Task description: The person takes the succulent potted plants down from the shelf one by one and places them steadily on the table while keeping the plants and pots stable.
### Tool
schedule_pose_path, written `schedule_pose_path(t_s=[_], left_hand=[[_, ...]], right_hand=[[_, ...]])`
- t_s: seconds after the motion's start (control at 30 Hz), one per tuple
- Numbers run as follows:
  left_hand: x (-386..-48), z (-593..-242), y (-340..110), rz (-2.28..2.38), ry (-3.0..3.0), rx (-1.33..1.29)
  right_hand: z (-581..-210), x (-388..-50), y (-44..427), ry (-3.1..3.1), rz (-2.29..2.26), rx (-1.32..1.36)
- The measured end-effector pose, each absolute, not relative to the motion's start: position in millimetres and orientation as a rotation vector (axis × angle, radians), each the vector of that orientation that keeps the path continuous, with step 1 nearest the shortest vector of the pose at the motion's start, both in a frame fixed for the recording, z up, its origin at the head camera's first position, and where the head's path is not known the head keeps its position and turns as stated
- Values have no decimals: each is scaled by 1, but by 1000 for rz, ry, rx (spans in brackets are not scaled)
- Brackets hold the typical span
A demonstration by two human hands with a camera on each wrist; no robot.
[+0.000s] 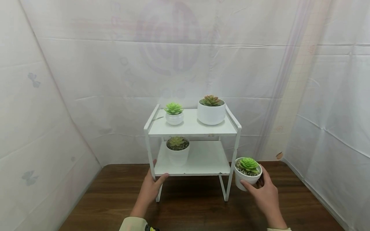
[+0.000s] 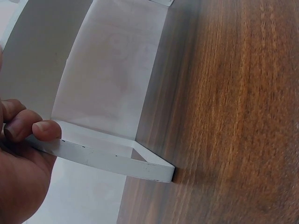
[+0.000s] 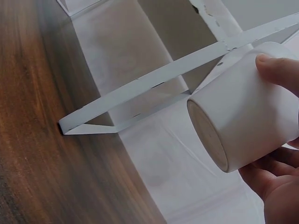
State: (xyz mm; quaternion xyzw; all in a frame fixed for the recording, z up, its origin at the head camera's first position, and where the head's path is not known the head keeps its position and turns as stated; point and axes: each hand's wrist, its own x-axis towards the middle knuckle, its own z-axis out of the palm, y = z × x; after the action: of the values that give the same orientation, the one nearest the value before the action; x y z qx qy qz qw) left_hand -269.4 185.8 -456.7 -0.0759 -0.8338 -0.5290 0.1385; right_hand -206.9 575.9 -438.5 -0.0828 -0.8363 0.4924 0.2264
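Observation:
A white two-tier shelf (image 1: 205, 157) stands on the wooden table. My left hand (image 1: 150, 187) grips its left front leg near the lower board; in the left wrist view the fingers (image 2: 46, 130) curl round the white metal bar. Off the shelf's right side, my right hand (image 1: 264, 194) holds a potted succulent (image 1: 248, 165), bright green in a white pot with gravel. The right wrist view shows that pot (image 3: 247, 112) tilted beside the right leg, its base off the table, thumb on one side and fingers on the other.
On the top board stand a small potted green succulent (image 1: 174, 118) at left and a larger pot with a reddish succulent (image 1: 211, 114) at right. Another potted succulent (image 1: 178, 155) sits on the lower board's left. White sheeting (image 1: 185, 70) hangs behind and at both sides.

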Motion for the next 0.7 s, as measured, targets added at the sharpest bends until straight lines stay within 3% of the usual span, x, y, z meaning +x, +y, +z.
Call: schedule_pose_path(t_s=[0.7], left_hand=[[-269,-457,185,-1534,-2412,-224]], right_hand=[[-460,-217,570,-2203,1343,-260]])
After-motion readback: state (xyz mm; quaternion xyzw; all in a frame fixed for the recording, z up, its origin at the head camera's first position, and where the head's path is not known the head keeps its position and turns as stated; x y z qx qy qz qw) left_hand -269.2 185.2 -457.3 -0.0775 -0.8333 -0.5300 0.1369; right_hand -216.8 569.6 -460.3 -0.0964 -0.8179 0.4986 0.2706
